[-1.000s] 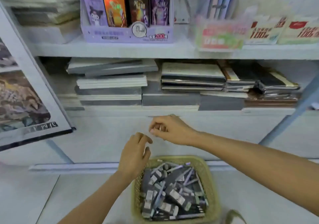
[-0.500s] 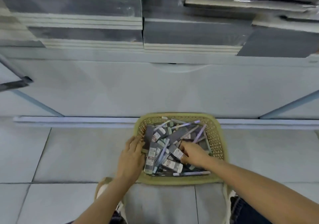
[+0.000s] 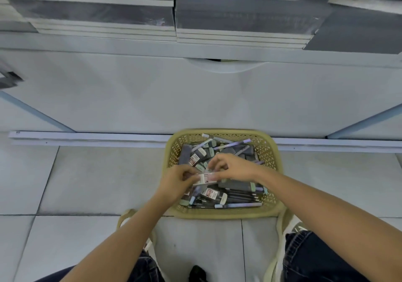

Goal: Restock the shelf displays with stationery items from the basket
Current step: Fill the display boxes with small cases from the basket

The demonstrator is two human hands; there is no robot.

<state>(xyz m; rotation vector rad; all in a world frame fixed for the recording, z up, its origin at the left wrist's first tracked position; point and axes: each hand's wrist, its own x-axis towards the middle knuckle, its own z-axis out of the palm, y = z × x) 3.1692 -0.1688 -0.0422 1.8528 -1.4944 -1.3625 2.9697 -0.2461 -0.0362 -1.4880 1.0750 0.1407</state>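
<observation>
A yellow-green woven basket (image 3: 269, 151) stands on the tiled floor against the shelf base, filled with several dark pen packs and loose lilac pens (image 3: 237, 197). Both hands meet over the basket's middle. My left hand (image 3: 177, 180) and my right hand (image 3: 230, 167) pinch the two ends of one small labelled pen pack (image 3: 206, 177), held just above the pile. The pack's far side is hidden by my fingers.
Stacks of grey and white notebooks (image 3: 241, 20) fill the lowest shelf above a white base panel (image 3: 195, 94). A pale rail (image 3: 87, 139) runs along the floor. My knees in dark jeans (image 3: 315, 257) flank the basket.
The view tipped from the shelves down to the basket. My hands dropped into it, the left moved in from the rim, and both now hold one pen pack raised off the pile.
</observation>
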